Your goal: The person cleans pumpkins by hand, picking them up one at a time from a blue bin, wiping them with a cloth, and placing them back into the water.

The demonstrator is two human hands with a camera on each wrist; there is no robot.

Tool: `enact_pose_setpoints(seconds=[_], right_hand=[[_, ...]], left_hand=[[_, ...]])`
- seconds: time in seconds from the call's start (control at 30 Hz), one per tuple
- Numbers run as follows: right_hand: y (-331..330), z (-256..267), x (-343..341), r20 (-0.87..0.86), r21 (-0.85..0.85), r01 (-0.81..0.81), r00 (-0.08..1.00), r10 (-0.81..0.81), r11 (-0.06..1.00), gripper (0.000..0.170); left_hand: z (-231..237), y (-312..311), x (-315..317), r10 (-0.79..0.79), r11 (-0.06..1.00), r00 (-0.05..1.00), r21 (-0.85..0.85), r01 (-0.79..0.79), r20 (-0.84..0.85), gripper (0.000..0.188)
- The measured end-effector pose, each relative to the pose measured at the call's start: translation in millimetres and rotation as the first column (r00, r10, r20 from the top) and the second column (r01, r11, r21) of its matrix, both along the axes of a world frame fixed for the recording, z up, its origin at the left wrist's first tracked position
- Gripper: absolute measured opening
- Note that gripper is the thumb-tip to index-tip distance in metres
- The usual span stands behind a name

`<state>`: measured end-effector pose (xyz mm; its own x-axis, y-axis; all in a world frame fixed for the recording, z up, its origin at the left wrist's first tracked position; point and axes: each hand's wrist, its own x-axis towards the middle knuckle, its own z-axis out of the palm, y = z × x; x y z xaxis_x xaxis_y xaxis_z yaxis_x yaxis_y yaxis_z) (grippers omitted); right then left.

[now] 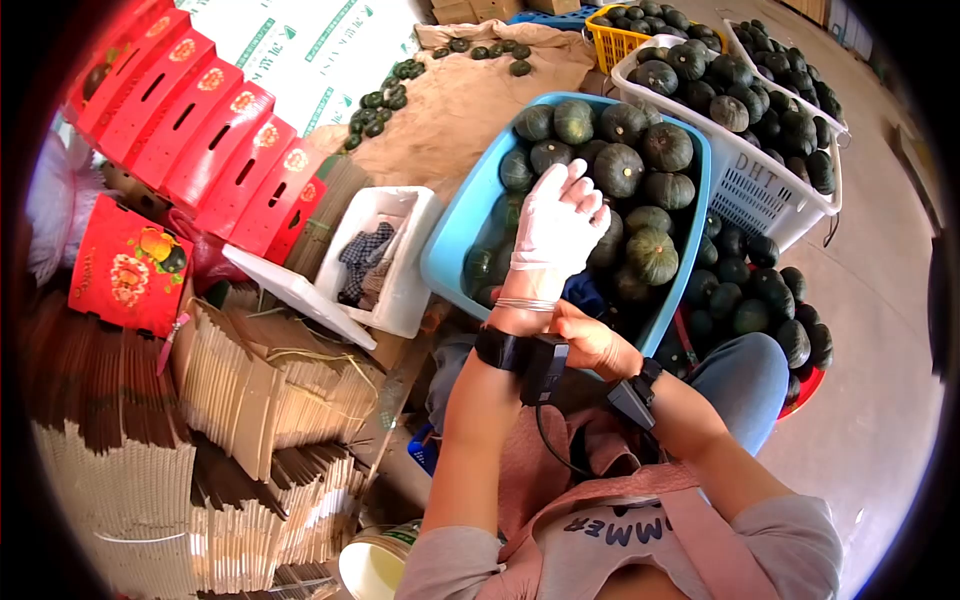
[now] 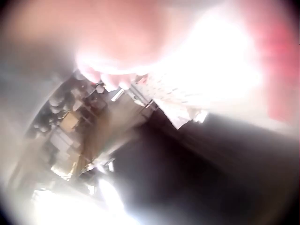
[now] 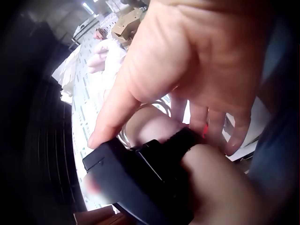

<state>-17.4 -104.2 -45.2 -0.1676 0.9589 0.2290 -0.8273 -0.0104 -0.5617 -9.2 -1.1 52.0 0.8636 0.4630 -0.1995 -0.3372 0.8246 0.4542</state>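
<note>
A white glove covers my left hand, raised over the blue tub of dark green squashes; its fingers are loosely bent and hold nothing. Around the left wrist sits a black strap with a camera. My bare right hand grips that wrist at the camera. In the right wrist view, the thumb of the right hand touches the black camera, and the other fingers reach round the wrist, partly hidden. The left wrist view is blurred and overexposed, with part of the left hand along the top.
White crates and a yellow crate of squashes stand at the back right, more squashes below them. On the left are red boxes, a white foam box and stacked flat cardboard. Squashes lie on a brown cloth.
</note>
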Motion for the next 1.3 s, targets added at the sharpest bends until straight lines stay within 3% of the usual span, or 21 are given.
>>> enact_pose_setpoints(seconds=[0.1, 0.17, 0.23, 0.27, 0.3, 0.33, 0.4, 0.43, 0.47, 0.5, 0.6, 0.67, 0.7, 0.77, 0.97, 1.03, 1.1, 1.17, 1.2, 1.23, 1.3], right_hand=[[2.0, 1.1, 6.7, 0.1, -0.084, 0.136, 0.987, -0.128, 0.987, 0.076], [10.5, -5.9, 8.8, 0.142, -0.115, 0.183, 0.976, -0.166, 0.976, 0.072], [20.0, -26.2, 5.8, -0.045, -0.169, 0.218, 0.972, -0.229, 0.961, 0.093], [23.0, -35.1, 1.9, -0.258, -0.224, 0.18, 0.937, -0.236, 0.958, 0.081], [22.4, -26.8, -1.7, -0.248, -0.211, 0.262, 0.917, -0.311, 0.942, 0.088], [13.7, -15.3, -2.1, -0.251, -0.367, 0.242, 0.904, -0.346, 0.898, 0.093], [-3.4, -9.4, -5.9, -0.237, -0.51, 0.188, 0.907, -0.348, 0.839, 0.098], [-11.3, -11.2, -10.7, -0.194, -0.411, 0.183, 0.939, -0.282, 0.893, 0.088], [-19.3, -11.9, -16.1, 0.054, -0.358, 0.267, 0.963, -0.266, 0.895, 0.08], [-23.9, -6.0, -20.4, 0.299, -0.281, 0.336, 0.921, -0.25, 0.899, 0.071], [-19.0, 24.6, -34.4, 0.601, -0.326, 0.593, 0.731, -0.323, 0.737, 0.032], [-14.2, 31.2, -35.8, 0.648, -0.333, 0.655, 0.682, -0.34, 0.679, 0.025], [-11.3, 33.9, -35.7, 0.649, -0.313, 0.698, 0.652, -0.392, 0.644, 0.023], [-7.4, 35.5, -31.3, 0.651, -0.29, 0.74, 0.617, -0.442, 0.606, 0.02], [-0.3, 32.5, -26.0, 0.533, -0.415, 0.755, 0.653, -0.537, 0.507, 0.02], [-2.8, 34.3, -26.1, 0.473, -0.438, 0.726, 0.688, -0.551, 0.531, 0.019], [-9.0, 47.9, -38.3, 0.669, -0.247, 0.818, 0.532, -0.52, 0.519, 0.018], [-17.8, 41.7, -48.0, 0.669, -0.13, 0.81, 0.497, -0.552, 0.572, 0.021], [-18.3, 35.0, -52.7, 0.677, -0.107, 0.812, 0.482, -0.556, 0.574, 0.022], [-19.8, 28.3, -56.0, 0.686, -0.088, 0.814, 0.467, -0.558, 0.574, 0.022], [-20.7, 28.5, -51.2, 0.735, -0.092, 0.81, 0.447, -0.509, 0.579, 0.025]], left_hand=[[-18.3, 1.1, 2.5, -0.106, 0.994, 0.994, 0.021, 0.105, 0.034, 0.019], [-31.2, 4.7, 6.5, -0.066, 0.996, 0.994, -0.058, 0.061, -0.084, 0.019], [-44.8, 18.0, 10.1, -0.068, 0.997, 0.99, 0.018, 0.07, -0.127, 0.021], [-60.3, 29.1, 12.3, -0.09, 0.996, 0.994, 0.013, 0.091, -0.062, 0.022], [-63.6, 37.5, 12.0, -0.11, 0.994, 0.994, 0.017, 0.11, 0.006, 0.024], [-65.8, 44.1, 13.4, -0.068, 0.997, 0.995, 0.016, 0.069, -0.077, 0.022], [-54.2, 48.9, 11.2, 0.144, 0.955, 0.958, 0.287, -0.069, -0.247, 0.025], [-53.0, 55.9, 12.3, 0.236, 0.889, 0.933, 0.448, -0.096, -0.27, 0.025], [-52.5, 57.3, 14.2, 0.344, 0.807, 0.911, 0.567, -0.165, -0.225, 0.022], [-55.5, 59.6, 15.8, 0.367, 0.768, 0.922, 0.599, -0.226, -0.123, 0.017], [-64.4, 62.1, 21.5, 0.379, 0.721, 0.925, 0.635, -0.277, -0.027, 0.014], [-70.9, 62.2, 25.1, 0.478, 0.504, 0.877, 0.832, -0.233, -0.045, 0.012], [-74.6, 62.6, 26.3, 0.476, 0.502, 0.879, 0.832, -0.236, -0.038, 0.012], [-75.1, 59.3, 25.4, 0.543, 0.218, 0.832, 0.938, -0.271, 0.114, 0.012], [-68.8, 53.1, 9.3, 0.602, -0.084, 0.791, 0.994, -0.067, 0.104, 0.009], [-67.0, 52.7, 6.1, 0.629, -0.401, 0.736, 0.916, 0.032, 0.249, 0.011], [-73.2, 58.9, 9.0, 0.649, -0.296, 0.745, 0.953, 0.057, 0.157, 0.01], [-78.6, 66.3, 14.5, 0.631, 0.295, 0.774, 0.908, -0.298, 0.049, 0.01], [-69.8, 67.9, 12.2, 0.514, 0.636, 0.857, 0.66, -0.4, 0.024, 0.011], [-61.2, 75.7, 4.3, 0.371, 0.819, 0.917, 0.517, -0.25, -0.144, 0.012], [-52.5, 71.3, 0.8, 0.292, 0.955, 0.935, 0.12, -0.273, -0.201, 0.023]])
